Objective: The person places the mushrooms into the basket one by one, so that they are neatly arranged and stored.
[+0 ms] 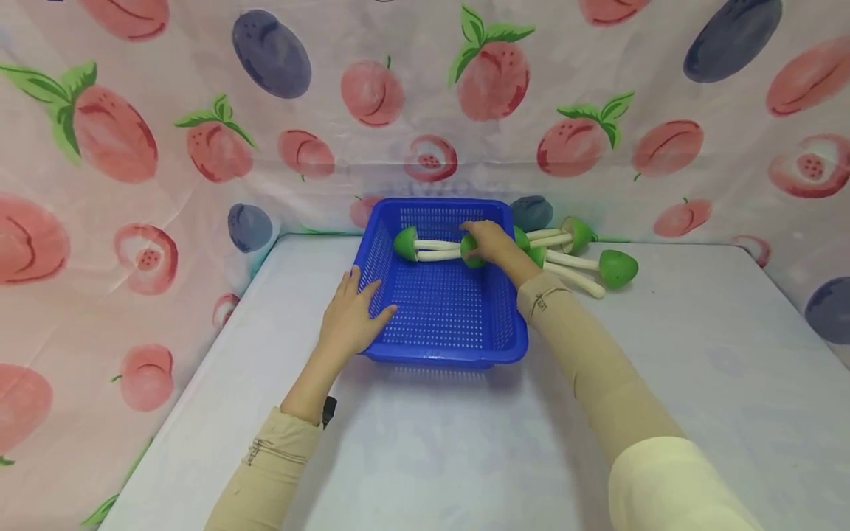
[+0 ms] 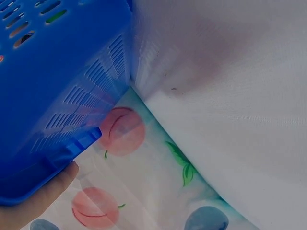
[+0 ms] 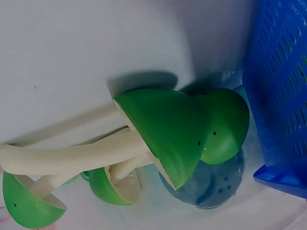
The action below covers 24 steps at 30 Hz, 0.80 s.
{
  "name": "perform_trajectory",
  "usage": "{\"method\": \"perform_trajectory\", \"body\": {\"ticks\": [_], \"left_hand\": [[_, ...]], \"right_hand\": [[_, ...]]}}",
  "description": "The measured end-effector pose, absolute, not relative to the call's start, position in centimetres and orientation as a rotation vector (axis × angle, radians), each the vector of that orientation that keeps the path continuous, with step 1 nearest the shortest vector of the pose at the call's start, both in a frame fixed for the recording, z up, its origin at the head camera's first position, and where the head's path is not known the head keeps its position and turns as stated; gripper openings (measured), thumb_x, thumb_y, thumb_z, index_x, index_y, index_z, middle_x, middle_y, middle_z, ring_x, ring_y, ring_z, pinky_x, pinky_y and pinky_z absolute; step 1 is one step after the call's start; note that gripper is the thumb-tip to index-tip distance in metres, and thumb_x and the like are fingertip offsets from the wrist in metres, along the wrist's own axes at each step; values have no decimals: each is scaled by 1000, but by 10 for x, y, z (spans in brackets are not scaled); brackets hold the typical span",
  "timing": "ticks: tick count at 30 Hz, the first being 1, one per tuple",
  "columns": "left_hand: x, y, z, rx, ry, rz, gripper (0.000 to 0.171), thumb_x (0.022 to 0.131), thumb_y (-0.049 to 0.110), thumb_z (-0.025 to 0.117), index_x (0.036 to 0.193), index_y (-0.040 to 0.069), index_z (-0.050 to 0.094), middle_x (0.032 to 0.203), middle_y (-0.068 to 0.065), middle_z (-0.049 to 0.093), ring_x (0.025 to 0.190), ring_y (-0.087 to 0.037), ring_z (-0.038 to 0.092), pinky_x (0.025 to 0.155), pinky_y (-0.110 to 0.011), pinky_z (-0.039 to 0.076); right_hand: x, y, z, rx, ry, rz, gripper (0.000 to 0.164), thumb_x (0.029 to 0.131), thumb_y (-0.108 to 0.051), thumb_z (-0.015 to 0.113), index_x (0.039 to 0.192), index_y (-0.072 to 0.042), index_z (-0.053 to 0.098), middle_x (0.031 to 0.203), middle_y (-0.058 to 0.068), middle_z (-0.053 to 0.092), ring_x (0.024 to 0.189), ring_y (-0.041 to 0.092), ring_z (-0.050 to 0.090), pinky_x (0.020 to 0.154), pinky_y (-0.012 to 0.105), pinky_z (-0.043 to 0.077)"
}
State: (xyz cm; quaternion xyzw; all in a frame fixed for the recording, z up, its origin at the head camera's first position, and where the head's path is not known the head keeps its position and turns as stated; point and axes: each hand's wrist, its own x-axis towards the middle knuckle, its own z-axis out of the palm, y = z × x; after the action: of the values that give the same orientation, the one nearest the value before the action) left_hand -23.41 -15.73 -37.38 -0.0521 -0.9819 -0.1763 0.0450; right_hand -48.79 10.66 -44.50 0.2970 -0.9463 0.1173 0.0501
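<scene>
A blue plastic basket [image 1: 438, 317] with perforated walls stands on the table. My left hand [image 1: 348, 317] holds its left rim, thumb on the inner side; the left wrist view shows a finger [image 2: 57, 184] along the outside of the rim. Inside, near the back wall, a toy mushroom with a green cap [image 1: 405, 244] and white stem lies on its side. My right hand [image 1: 490, 240] reaches over the right wall and grips the green cap of another mushroom [image 1: 472, 252] beside it; the thumb is hidden. The right wrist view does not show that hand.
Several more toy mushrooms [image 1: 618, 269] lie in a loose group just right of the basket, caps and stems overlapping. One large cap [image 3: 163, 129] shows close in the right wrist view. A fruit-print cloth [image 1: 432, 88] hangs behind the white table [image 1: 697, 354].
</scene>
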Motion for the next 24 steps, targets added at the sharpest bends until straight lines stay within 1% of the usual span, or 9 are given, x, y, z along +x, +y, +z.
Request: {"method": "perform_trajectory", "body": {"ticks": [2, 3, 7, 10, 13, 15, 18, 21, 24], "left_hand": [[-233, -159, -374, -154, -3008, -535, 65, 92, 47, 52, 140, 4, 44, 154, -27, 16, 145, -41, 11, 111, -59, 24], [-232, -160, -374, -149, -3012, -537, 65, 91, 47, 52, 140, 4, 44, 154, -27, 16, 145, -41, 11, 111, -59, 24], [-231, -164, -372, -130, -3016, -526, 65, 91, 46, 53, 140, 4, 43, 154, -27, 16, 145, -41, 11, 111, -60, 24], [-232, -165, -370, -138, -3000, -532, 65, 91, 46, 53, 140, 3, 44, 154, -27, 16, 144, -41, 11, 111, -60, 23], [-233, -163, -371, -156, -2995, -536, 65, 92, 46, 52, 140, 3, 43, 154, -27, 16, 144, -42, 11, 111, -60, 23], [-233, -161, -372, -156, -3008, -541, 66, 92, 47, 51, 141, 4, 43, 154, -26, 16, 145, -41, 11, 110, -60, 24], [-233, -159, -374, -156, -3017, -543, 66, 92, 48, 51, 141, 4, 43, 155, -26, 15, 145, -41, 10, 110, -61, 24], [-233, -157, -375, -156, -3011, -551, 66, 92, 47, 52, 140, 4, 43, 154, -26, 15, 144, -41, 11, 110, -61, 24], [-235, -157, -374, -157, -3005, -550, 66, 92, 47, 52, 140, 4, 43, 154, -26, 16, 144, -41, 11, 109, -62, 25]], "right_hand": [[-501, 105, -459, 911, -2921, 285, 75, 73, -39, 79, 134, -8, 48, 128, 18, 58, 117, 37, 52, 101, 45, 40], [-493, 101, -451, 905, -2969, 260, 76, 74, -37, 78, 137, -8, 45, 133, 18, 54, 122, 39, 49, 103, 48, 39], [-426, 78, -392, 817, -3081, 75, 69, 84, -24, 72, 141, -5, 39, 141, 22, 44, 129, 43, 39, 103, 54, 38], [-400, 72, -370, 730, -3050, -3, 63, 85, -24, 70, 136, -1, 43, 137, 25, 44, 123, 43, 43, 96, 51, 45], [-400, 72, -370, 649, -3062, -43, 64, 83, -30, 70, 135, -3, 47, 136, 24, 45, 120, 42, 47, 91, 50, 49], [-401, 75, -373, 662, -3072, -49, 62, 82, -31, 71, 134, -5, 49, 135, 23, 46, 119, 41, 48, 90, 49, 50], [-399, 79, -375, 725, -3076, -23, 54, 84, -24, 70, 131, -5, 53, 133, 23, 48, 120, 41, 47, 93, 49, 48], [-399, 80, -376, 784, -3050, 4, 40, 90, -9, 61, 129, -4, 54, 132, 23, 49, 120, 42, 47, 94, 50, 47], [-400, 81, -375, 794, -3029, 10, 37, 93, 2, 51, 129, -4, 55, 132, 23, 50, 121, 41, 48, 94, 50, 47]]}}
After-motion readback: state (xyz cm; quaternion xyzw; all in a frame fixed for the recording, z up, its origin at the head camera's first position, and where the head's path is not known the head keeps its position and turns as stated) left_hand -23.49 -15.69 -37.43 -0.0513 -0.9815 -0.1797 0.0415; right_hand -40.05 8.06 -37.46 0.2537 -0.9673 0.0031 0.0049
